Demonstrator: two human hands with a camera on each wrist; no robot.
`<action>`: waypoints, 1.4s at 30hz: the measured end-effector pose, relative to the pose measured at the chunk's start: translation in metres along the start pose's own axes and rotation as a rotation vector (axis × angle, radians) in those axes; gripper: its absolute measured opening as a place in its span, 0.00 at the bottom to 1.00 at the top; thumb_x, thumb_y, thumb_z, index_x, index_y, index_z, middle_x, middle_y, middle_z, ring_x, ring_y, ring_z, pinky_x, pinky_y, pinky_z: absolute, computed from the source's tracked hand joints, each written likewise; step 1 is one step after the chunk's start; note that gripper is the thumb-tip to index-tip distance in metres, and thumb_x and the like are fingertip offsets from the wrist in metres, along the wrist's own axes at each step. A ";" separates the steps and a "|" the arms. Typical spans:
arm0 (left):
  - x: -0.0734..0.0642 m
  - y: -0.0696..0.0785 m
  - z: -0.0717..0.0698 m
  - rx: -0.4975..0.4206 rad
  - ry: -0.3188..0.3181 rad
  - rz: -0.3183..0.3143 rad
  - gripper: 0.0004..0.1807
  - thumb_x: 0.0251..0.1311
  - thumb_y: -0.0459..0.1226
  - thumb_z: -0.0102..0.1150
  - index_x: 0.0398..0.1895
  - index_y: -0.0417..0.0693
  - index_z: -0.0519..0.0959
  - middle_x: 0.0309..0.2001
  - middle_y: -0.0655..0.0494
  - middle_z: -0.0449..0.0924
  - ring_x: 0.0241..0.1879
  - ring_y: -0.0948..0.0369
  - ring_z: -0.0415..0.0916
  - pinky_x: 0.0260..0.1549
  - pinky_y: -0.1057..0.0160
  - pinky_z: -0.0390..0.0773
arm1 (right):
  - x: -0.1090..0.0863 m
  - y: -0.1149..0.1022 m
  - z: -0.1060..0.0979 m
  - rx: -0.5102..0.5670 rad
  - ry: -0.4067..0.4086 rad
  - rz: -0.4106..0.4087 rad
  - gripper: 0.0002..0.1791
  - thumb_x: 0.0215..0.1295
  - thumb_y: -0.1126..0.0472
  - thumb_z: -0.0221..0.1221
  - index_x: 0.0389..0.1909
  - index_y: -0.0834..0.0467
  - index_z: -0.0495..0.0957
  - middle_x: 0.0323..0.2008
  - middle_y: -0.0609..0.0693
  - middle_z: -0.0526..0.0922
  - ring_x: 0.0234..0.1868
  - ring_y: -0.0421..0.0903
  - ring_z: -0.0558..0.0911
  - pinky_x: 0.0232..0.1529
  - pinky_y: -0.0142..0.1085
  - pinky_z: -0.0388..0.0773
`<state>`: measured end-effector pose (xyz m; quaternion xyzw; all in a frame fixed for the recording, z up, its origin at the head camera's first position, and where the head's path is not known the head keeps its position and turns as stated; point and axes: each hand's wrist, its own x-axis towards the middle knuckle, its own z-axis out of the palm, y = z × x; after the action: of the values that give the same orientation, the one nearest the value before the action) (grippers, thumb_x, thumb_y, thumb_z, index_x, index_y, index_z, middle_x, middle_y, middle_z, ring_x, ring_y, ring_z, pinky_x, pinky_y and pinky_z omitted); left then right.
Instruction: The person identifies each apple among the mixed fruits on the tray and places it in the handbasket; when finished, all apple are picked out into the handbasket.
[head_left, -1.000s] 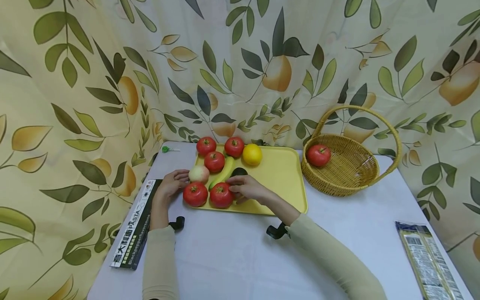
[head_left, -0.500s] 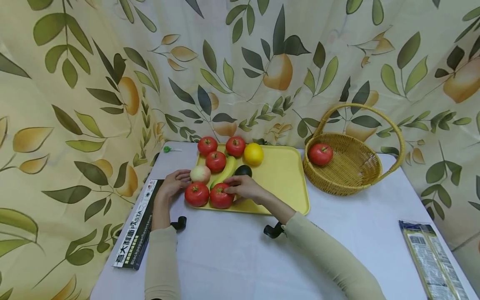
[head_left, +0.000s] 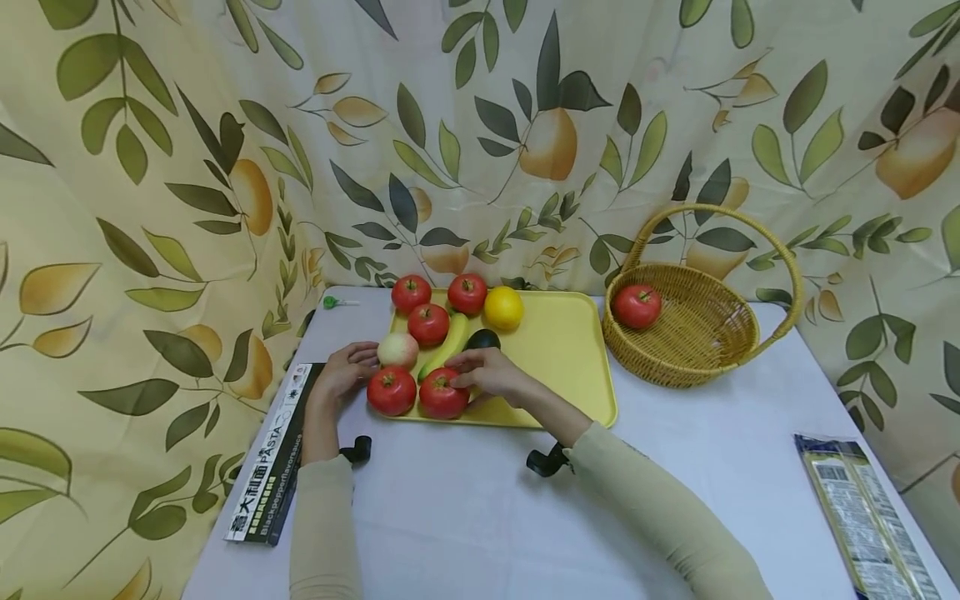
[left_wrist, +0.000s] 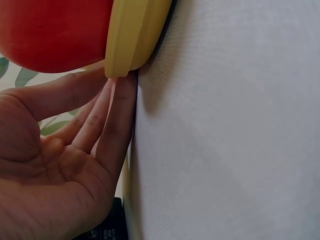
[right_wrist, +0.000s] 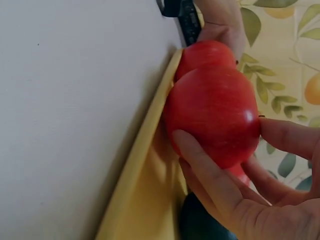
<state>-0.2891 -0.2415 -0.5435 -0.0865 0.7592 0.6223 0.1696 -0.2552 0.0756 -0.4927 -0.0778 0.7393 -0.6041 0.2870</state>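
Red fruit point(right_wrist: 215, 110), stem-end up

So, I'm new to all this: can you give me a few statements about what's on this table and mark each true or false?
1. The right hand has its fingers on a red fruit. True.
2. The wicker basket holds three lemons. False: the wicker basket shows one red fruit inside.
3. The banana lies on the yellow tray. True.
4. The pasta box is right of the tray. False: the pasta box lies left of it.
5. The left hand grips the banana. False: the left hand is at the tray's left edge.
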 end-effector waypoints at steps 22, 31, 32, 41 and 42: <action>-0.003 0.006 0.002 0.022 0.001 0.012 0.34 0.67 0.23 0.57 0.77 0.42 0.66 0.73 0.41 0.71 0.71 0.48 0.70 0.47 0.69 0.78 | -0.033 -0.035 -0.032 0.043 0.010 -0.054 0.24 0.70 0.66 0.63 0.67 0.61 0.77 0.61 0.61 0.80 0.60 0.60 0.80 0.48 0.62 0.83; -0.005 0.002 0.001 0.006 -0.015 0.005 0.35 0.66 0.24 0.58 0.77 0.43 0.65 0.73 0.42 0.71 0.72 0.49 0.69 0.50 0.67 0.78 | -0.053 -0.046 -0.057 0.081 0.011 -0.070 0.25 0.71 0.67 0.61 0.68 0.63 0.75 0.64 0.62 0.78 0.60 0.59 0.80 0.51 0.65 0.80; -0.005 0.003 0.001 0.008 -0.018 0.007 0.36 0.66 0.24 0.58 0.77 0.43 0.65 0.73 0.42 0.70 0.72 0.49 0.69 0.50 0.68 0.78 | -0.055 -0.047 -0.059 0.087 0.014 -0.069 0.25 0.71 0.67 0.61 0.68 0.63 0.75 0.64 0.62 0.78 0.60 0.59 0.80 0.52 0.64 0.80; -0.005 0.004 0.001 0.021 -0.023 0.000 0.35 0.69 0.24 0.56 0.79 0.42 0.63 0.74 0.41 0.69 0.73 0.47 0.67 0.48 0.69 0.78 | -0.072 -0.051 -0.083 0.101 0.057 -0.064 0.26 0.72 0.68 0.60 0.70 0.67 0.72 0.65 0.66 0.76 0.58 0.57 0.81 0.51 0.62 0.82; -0.004 0.003 0.001 0.026 -0.022 -0.002 0.35 0.69 0.24 0.56 0.79 0.42 0.63 0.74 0.41 0.69 0.73 0.47 0.67 0.50 0.68 0.78 | -0.074 -0.051 -0.086 0.101 0.061 -0.060 0.26 0.72 0.68 0.59 0.70 0.67 0.72 0.65 0.66 0.75 0.58 0.57 0.81 0.51 0.62 0.82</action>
<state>-0.2859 -0.2400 -0.5390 -0.0781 0.7653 0.6132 0.1794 -0.2505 0.1696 -0.4113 -0.0669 0.7135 -0.6512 0.2498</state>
